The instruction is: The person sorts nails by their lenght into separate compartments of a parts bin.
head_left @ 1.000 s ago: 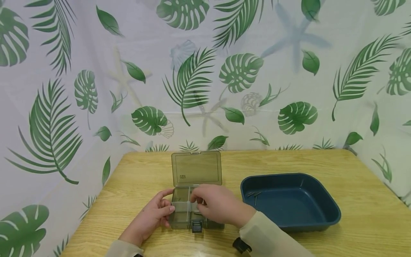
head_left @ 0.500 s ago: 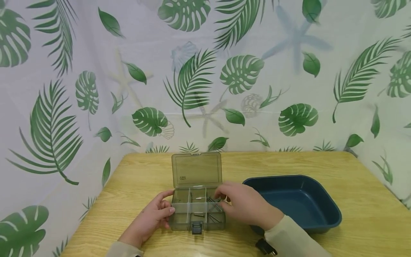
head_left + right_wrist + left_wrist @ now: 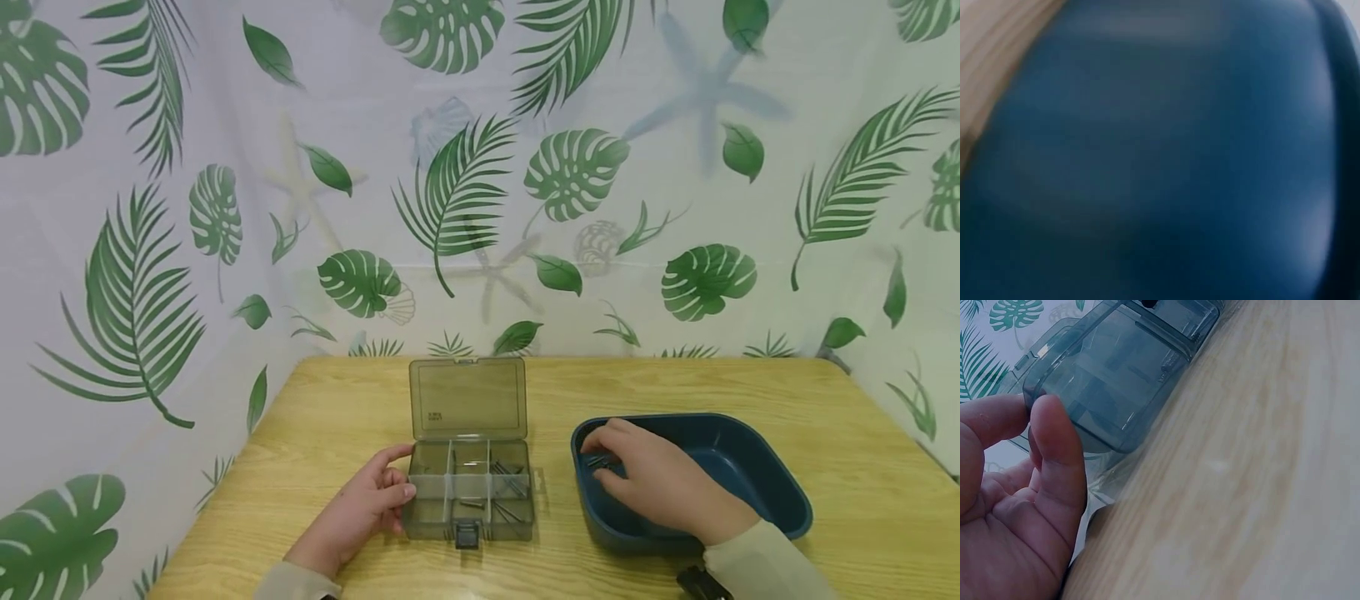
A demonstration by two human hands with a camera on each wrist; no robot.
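Observation:
A see-through grey compartment box point(image 3: 468, 487) stands on the table with its lid point(image 3: 468, 400) raised. Several thin metal pieces point(image 3: 510, 479), like screws or nails, lie in its right and middle compartments. My left hand point(image 3: 360, 504) holds the box's left side; in the left wrist view, the thumb point(image 3: 1057, 437) and forefinger pinch its corner. To the right, my right hand point(image 3: 660, 479) reaches into a dark blue tray point(image 3: 795, 508), thumb and fingers apart around a few more metal pieces point(image 3: 598, 461). Only blurred blue tray shows in the right wrist view.
The wooden table point(image 3: 337, 400) backs onto a leaf-printed cloth point(image 3: 480, 208), which also hangs at both sides. A dark latch point(image 3: 467, 533) hangs at the box's front, and a small clasp sticks out at its right.
My right hand has gone from over the box's middle compartments, past its right side, to the left end of the tray. The left hand keeps its place on the box.

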